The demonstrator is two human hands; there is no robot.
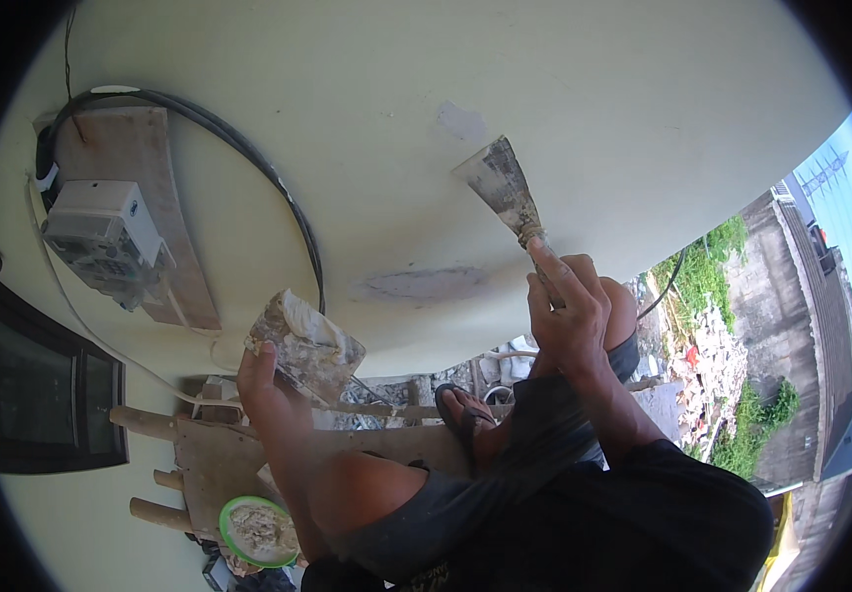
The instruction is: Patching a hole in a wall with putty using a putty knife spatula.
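My right hand (pixel 572 311) grips the handle of a putty knife (pixel 505 183), its smeared blade pointing up and to the left, close to the pale wall (pixel 396 178). Whether the blade touches the wall I cannot tell. My left hand (pixel 266 380) holds a flat, putty-caked plate (pixel 297 360) by its left edge, with a thick lump of white putty (pixel 309 321) along the top. Between the hands, a long greyish patch (pixel 426 283) marks the wall. A smaller patch (pixel 460 120) lies above it, near the blade's tip.
A meter box (pixel 105 222) on a wooden board (pixel 189 266) and a looped black cable (pixel 273 178) are on the wall at left. A green-rimmed bowl (pixel 228 541) of putty stands on the plank platform (pixel 214 464) at lower left. Rubble (pixel 717 365) lies below, at right.
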